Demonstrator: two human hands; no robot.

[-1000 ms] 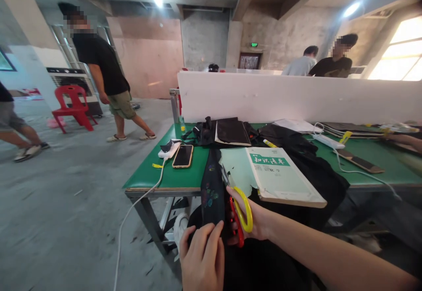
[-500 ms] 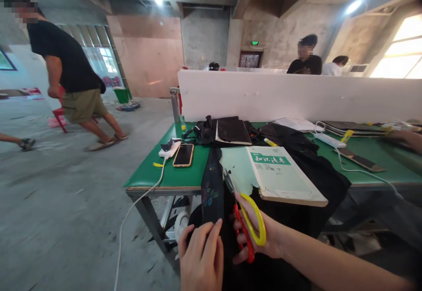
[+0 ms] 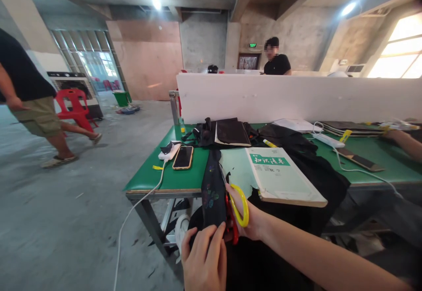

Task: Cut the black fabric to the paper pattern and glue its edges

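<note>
My right hand [image 3: 248,217] grips scissors [image 3: 236,212] with one yellow and one red handle, blades pointing away into a dark strip of cloth [image 3: 211,181] printed with small flowers. The strip hangs from the green table [image 3: 148,174] over its front edge toward my lap. My left hand [image 3: 204,260] lies on the strip's near end, fingers together, pinning it just left of the scissors. A pale green book [image 3: 280,174] rests right of the strip on black fabric [image 3: 316,168].
A phone [image 3: 183,157] and a white charger with its cable [image 3: 138,207] lie at the table's left. A white board [image 3: 296,97] walls the far side. Another person's arm [image 3: 404,139] rests at the right. A person [image 3: 29,102] walks on the left near a red chair [image 3: 74,108].
My right hand closed the scissors handles and pushed forward along the strip. The walking person moved left toward the frame's edge. Behind the board, one person shifted left.
</note>
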